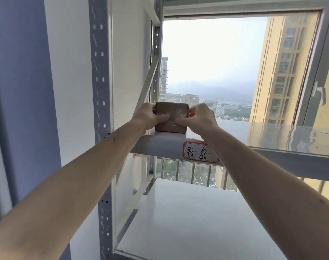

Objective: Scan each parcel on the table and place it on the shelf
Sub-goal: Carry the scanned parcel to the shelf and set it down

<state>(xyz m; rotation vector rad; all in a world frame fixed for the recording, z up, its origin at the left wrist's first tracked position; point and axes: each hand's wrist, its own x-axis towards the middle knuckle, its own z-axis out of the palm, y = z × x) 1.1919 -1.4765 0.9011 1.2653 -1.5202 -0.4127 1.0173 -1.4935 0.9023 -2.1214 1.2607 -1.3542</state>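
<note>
A small brown cardboard parcel [171, 115], wrapped in clear tape, stands on the upper white shelf board [160, 144] near its left front corner. My left hand [148, 114] grips the parcel's left side, thumb across its front. My right hand [199, 117] grips its right side, thumb pressed on the front too. Both arms reach up and forward. The parcel's base touches the shelf board.
A handwritten label with a red border [199, 152] sticks on the shelf's front edge. A lower white shelf board [188, 218] lies beneath. The perforated grey upright [100, 91] stands at left. An open window [317, 91] and buildings lie behind.
</note>
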